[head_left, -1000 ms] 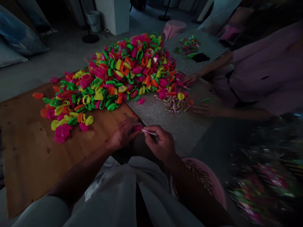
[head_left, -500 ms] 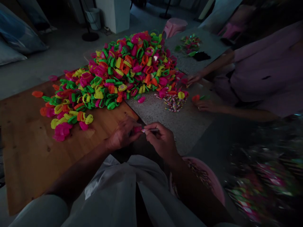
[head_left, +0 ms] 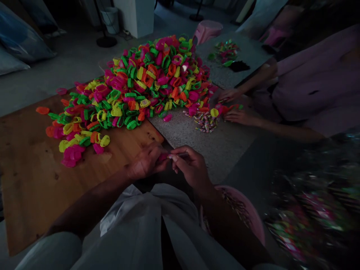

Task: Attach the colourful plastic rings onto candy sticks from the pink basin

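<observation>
In the head view my left hand point(head_left: 146, 160) is closed around a pink plastic toy watch point(head_left: 163, 156), most of it covered by the fingers. My right hand point(head_left: 191, 165) pinches a small wrapped candy roll point(head_left: 181, 154) between thumb and fingers, its near end touching the pink piece. Both hands meet above my lap at the table's near edge. Beyond them rises a large heap of toy watches point(head_left: 140, 86) in pink, green, yellow and orange. A small pile of candy rolls point(head_left: 206, 122) lies on the grey tabletop to the right of the heap.
A wooden board point(head_left: 36, 165) extends left. Beside my right forearm stands a pink tub point(head_left: 257, 221) with candy rolls inside. Across the grey table, a co-worker's hands point(head_left: 239, 115) handle orange and green pieces. Clear bags point(head_left: 312, 213) of colourful items fill the lower right. A pink stool point(head_left: 206, 30) stands behind.
My hands stay together, with the left wrist and fingers turned slightly over the pink piece. The co-worker's hands have come closer together, carrying the orange and green pieces left.
</observation>
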